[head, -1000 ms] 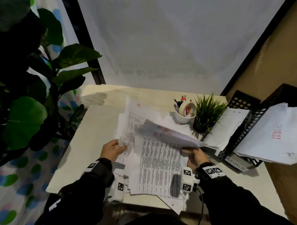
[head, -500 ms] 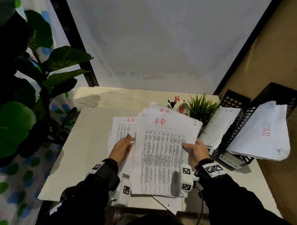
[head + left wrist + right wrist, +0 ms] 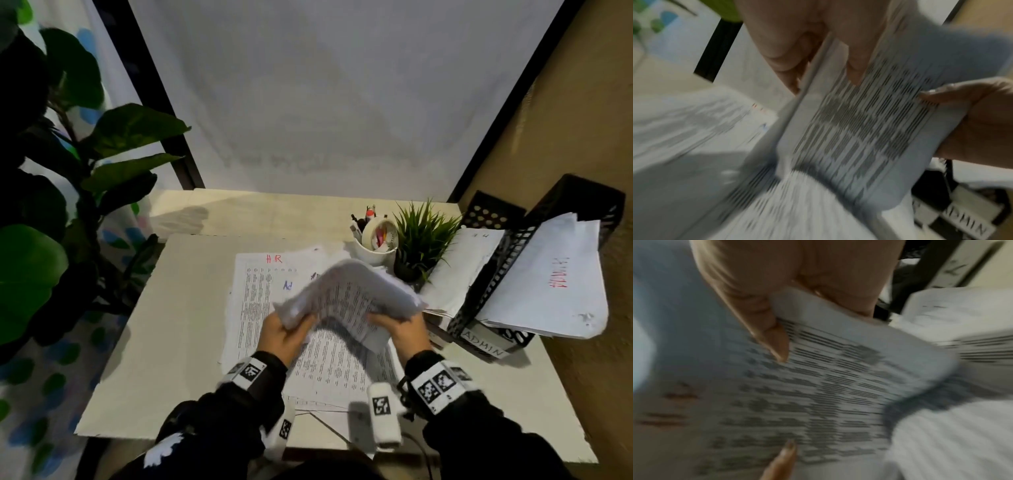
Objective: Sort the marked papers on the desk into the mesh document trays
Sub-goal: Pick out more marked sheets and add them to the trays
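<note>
Both hands hold one bundle of printed papers lifted above the desk, arched upward and blurred. My left hand grips its left edge, thumb on top. My right hand grips its right edge. In the left wrist view the sheets sit pinched between thumb and fingers. In the right wrist view the thumb presses the paper bundle. More papers lie flat on the desk, one marked "HR" in red. The black mesh trays stand at the right, holding papers; the lower one is labelled "ADMIN".
A white cup of pens and a small potted plant stand behind the papers. A large leafy plant fills the left side. The white desk has bare surface at the left, and its front edge is near my arms.
The stack that lay flat under both hands half a second ago is now lifted off the desk and bent into an arch, uncovering sheets marked in red and blue beneath.
</note>
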Demonstrator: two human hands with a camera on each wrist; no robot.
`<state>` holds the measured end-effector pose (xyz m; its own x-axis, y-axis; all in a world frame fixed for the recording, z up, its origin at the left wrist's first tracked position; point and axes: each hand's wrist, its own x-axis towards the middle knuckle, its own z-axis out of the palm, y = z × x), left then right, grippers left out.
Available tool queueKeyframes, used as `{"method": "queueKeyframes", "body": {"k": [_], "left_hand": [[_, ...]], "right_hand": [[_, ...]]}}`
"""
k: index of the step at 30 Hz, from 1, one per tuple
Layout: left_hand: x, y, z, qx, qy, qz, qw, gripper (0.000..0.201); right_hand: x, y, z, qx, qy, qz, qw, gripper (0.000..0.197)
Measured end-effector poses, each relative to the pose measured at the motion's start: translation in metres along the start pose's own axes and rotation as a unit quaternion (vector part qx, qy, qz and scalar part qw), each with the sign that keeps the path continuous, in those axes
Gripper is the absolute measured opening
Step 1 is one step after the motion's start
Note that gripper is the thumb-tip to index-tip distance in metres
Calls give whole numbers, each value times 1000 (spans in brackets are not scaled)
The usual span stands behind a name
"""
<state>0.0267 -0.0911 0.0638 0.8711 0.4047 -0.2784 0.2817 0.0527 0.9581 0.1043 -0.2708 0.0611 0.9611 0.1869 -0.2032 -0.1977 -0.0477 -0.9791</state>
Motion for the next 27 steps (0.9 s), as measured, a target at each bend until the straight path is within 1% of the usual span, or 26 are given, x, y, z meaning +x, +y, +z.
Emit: {"method": "queueKeyframes", "body": {"k": [1,2,4,5,7,8,9,10,11,12,13,14,15,16,17,18,21,22,24,27], "left_hand": [[-2,-5,2,3,-3,-33,999,12],[-1,-9,3,33,8,-60,998,11],[8,-14,-2,134,56,-108,983,14],[17,-17,-9,184,75,-118,973,20],[37,-30,-27,250,103,-98,958,25],[48,-39,-39,273,128,-99,948,29],[55,-47,-50,297,158,-119,934,36],[59,-53,-60,315,183,-161,917,48],[63,-61,-70,322,195,-210,902,62],[66,-68,-78,310,198,-247,897,75],[67,-72,-84,291,192,-266,899,82],[66,-75,-88,278,186,-269,903,79],[66,-78,-91,278,180,-261,907,68],[66,-78,-94,291,177,-248,907,51],[65,-78,-96,308,178,-232,905,33],[65,-78,-99,321,180,-221,903,23],[65,-76,-105,364,171,-178,898,11],[64,-74,-108,372,174,-161,898,12],[63,-71,-116,390,182,-138,892,21],[58,-52,-135,396,229,-88,885,33]], "right_hand": [[-1,12,2,0,6,21,1000,35],[-1,21,2,-9,15,43,999,29],[3,24,2,-46,29,70,996,18],[7,24,0,-45,50,82,994,17],[16,20,-5,-24,96,117,988,41],[21,21,-9,-14,114,122,986,48],[25,22,-14,-6,122,124,985,49],[27,21,-16,3,126,129,984,48],[28,22,-16,17,131,133,982,48],[27,23,-16,29,135,140,981,49],[25,22,-15,44,135,148,979,47],[23,24,-14,58,132,155,977,40],[21,25,-13,66,125,160,977,30],[17,25,-12,67,117,165,977,22],[14,26,-11,64,111,171,977,21],[12,28,-9,61,106,176,977,23],[9,37,-7,57,97,203,973,27],[9,40,-6,47,94,210,972,27],[7,40,-6,31,83,220,972,29],[8,40,-6,16,72,222,972,28]]}}
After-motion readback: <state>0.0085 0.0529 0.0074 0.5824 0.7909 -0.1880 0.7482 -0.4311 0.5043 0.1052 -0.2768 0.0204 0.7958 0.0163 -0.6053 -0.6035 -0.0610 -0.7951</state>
